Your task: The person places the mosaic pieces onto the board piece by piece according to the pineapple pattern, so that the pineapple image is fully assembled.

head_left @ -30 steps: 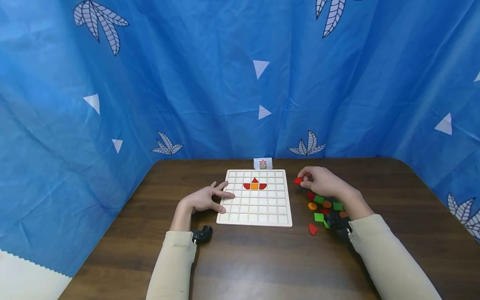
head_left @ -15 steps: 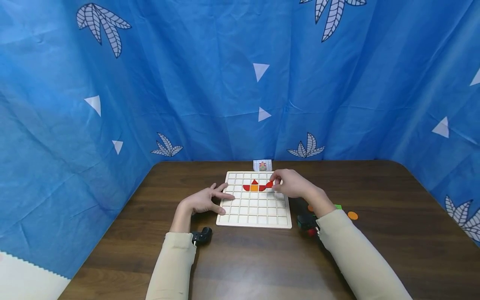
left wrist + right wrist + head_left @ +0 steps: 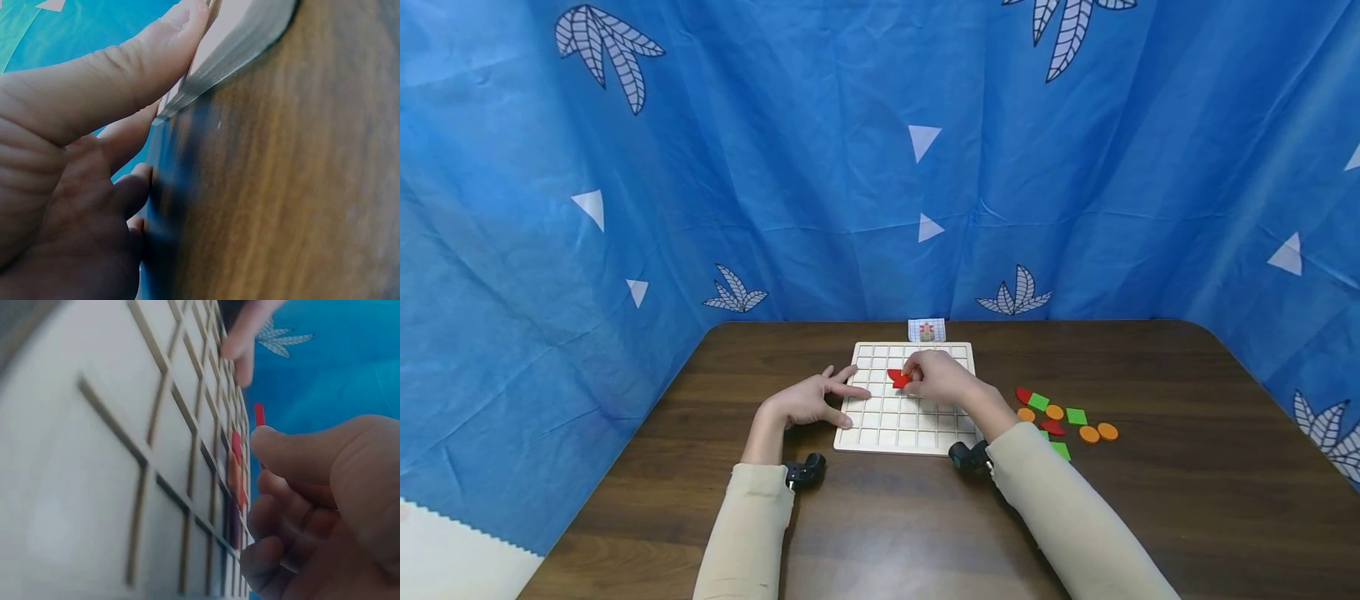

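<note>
Two hands meet at the gridded board [image 3: 887, 421] in the head view: the right hand [image 3: 942, 379] pinches a red piece [image 3: 900, 383] at its fingertips, on the side towards the left hand [image 3: 808, 400], whose spread fingers rest at the board's left edge. Both are near the piece, but the right has it. In the left wrist view, the thumb lies against the board's edge, above the desk [image 3: 281, 175]. In the right wrist view, the piece shows edge-on, apart from the board, seemingly level with its face; its long axis is unclear.
</note>
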### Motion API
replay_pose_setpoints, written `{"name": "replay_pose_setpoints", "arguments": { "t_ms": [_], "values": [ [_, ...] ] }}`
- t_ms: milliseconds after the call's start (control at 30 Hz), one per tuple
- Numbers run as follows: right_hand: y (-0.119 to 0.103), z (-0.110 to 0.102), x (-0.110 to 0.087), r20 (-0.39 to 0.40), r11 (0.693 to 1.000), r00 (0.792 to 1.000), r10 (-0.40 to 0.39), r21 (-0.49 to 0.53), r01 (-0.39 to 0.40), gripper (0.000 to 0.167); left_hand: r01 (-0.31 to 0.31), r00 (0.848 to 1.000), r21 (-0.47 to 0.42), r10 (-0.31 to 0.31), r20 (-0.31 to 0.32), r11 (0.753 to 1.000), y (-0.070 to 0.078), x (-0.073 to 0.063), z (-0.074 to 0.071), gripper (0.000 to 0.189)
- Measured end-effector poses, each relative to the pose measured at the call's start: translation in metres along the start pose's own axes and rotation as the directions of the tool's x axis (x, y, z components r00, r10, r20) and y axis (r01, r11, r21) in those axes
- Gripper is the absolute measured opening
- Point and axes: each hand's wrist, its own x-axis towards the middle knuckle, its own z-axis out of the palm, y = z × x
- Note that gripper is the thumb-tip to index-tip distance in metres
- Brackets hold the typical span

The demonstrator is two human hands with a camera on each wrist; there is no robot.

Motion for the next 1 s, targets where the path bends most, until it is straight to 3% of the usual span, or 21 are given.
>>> {"name": "replay_pose_setpoints", "arguments": {
  "t_ms": [367, 1000],
  "values": [
    [-0.008, 0.019, 0.006, -0.034, 0.999, 0.998, 0.045, -0.027, -0.046, 0.019, -0.001, 1.0, -0.007, 0.001, 0.0, 1.0, 0.0, 0.0, 0.0, 0.054],
    [-0.014, 0.021, 0.004, -0.054, 0.995, 0.995, 0.085, -0.038, -0.087, 0.019, -0.01, 1.0, -0.018, 0.01, -0.005, 1.0, 0.0, -0.002, 0.001, 0.053]
  ]
}}
